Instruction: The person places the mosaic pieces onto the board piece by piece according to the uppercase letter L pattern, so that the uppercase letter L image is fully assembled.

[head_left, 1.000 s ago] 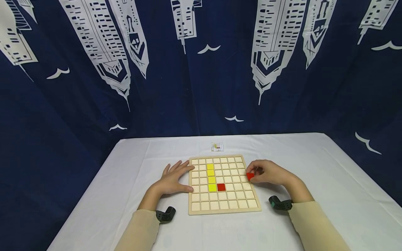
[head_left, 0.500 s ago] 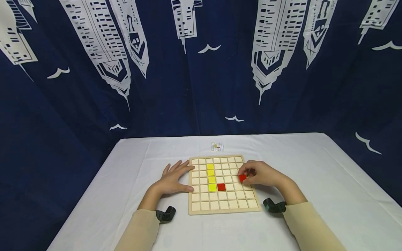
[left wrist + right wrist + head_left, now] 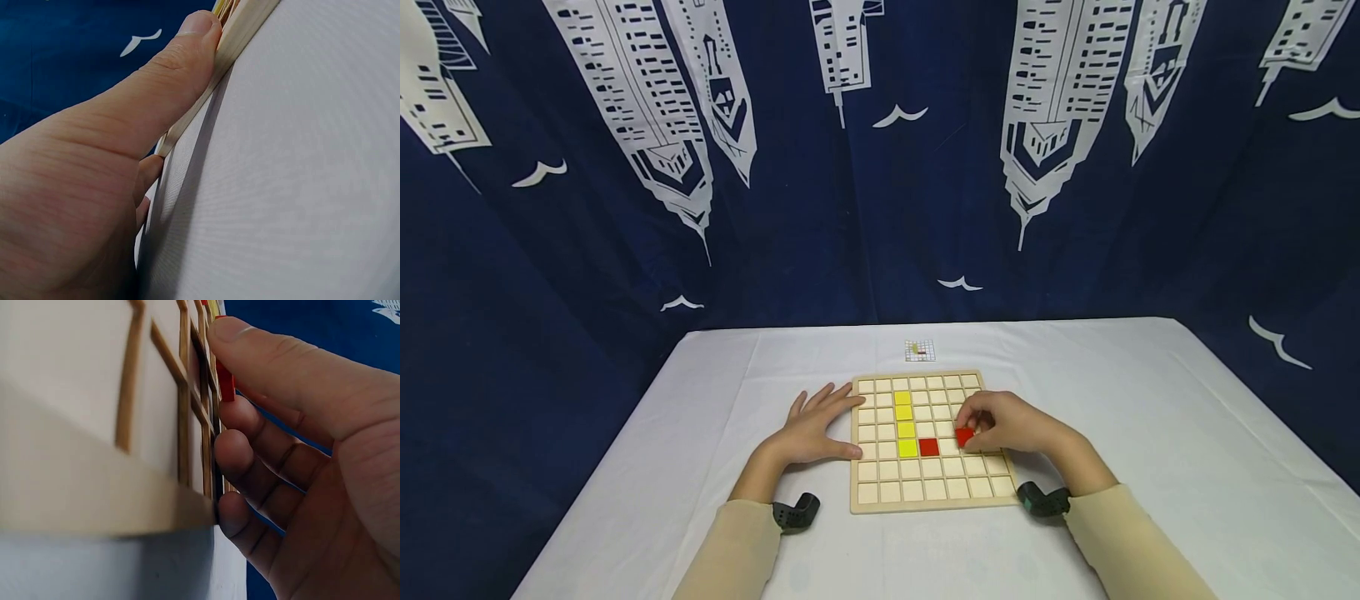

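Observation:
A wooden grid board [image 3: 934, 507] lies on the white-covered table. Four-sided yellow tiles [image 3: 906, 430] fill a column of its cells, with a red tile [image 3: 928, 447] just right of the lowest one. My right hand [image 3: 1021, 423] pinches another red tile [image 3: 965, 437] between thumb and fingers, over the board's right half. In the right wrist view that red tile [image 3: 225, 381] shows edge-on at the fingertips, close to the grid. My left hand [image 3: 811, 429] has its fingers spread, and thumb and fingertips touch the board's left edge. In the left wrist view the thumb [image 3: 169, 78] rests against that edge.
Behind the board lies a small card [image 3: 920, 351] printed with a coloured grid. Dark wrist devices [image 3: 797, 512] sit on both wrists. A navy curtain [image 3: 865, 208] with white building shapes hangs behind the table [image 3: 737, 358].
My right hand has moved left with the red tile, from the board's right edge to over its cells. The left hand has stayed at the left edge.

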### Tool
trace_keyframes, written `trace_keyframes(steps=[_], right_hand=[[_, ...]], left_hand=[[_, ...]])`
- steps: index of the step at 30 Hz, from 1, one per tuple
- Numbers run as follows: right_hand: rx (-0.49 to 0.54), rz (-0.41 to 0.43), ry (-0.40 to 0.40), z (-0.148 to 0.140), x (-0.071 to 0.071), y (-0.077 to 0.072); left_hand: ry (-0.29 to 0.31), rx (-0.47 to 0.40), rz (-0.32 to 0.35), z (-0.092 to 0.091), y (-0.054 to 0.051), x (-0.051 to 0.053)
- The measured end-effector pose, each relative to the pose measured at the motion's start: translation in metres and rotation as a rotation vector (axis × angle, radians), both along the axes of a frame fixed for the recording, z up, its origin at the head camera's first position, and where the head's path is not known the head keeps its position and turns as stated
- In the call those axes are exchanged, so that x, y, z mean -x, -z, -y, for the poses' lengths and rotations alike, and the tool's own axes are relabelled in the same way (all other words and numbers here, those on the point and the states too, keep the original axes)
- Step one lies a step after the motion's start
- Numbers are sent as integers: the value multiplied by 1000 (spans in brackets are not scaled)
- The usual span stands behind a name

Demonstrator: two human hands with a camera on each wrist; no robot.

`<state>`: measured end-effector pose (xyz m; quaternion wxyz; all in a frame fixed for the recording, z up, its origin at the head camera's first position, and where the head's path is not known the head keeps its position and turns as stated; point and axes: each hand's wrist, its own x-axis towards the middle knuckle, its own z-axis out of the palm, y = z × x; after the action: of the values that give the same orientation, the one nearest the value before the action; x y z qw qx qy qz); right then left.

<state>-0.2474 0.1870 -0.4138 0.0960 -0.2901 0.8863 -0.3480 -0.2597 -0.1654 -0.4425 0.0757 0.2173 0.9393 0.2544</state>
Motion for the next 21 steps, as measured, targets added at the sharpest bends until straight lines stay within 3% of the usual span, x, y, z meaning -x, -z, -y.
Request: trace_keyframes(steps=[21], right_hand=[[-31,-38,-38,16,-3,4]], left_hand=[[-1,2,1,-1,-1,0]])
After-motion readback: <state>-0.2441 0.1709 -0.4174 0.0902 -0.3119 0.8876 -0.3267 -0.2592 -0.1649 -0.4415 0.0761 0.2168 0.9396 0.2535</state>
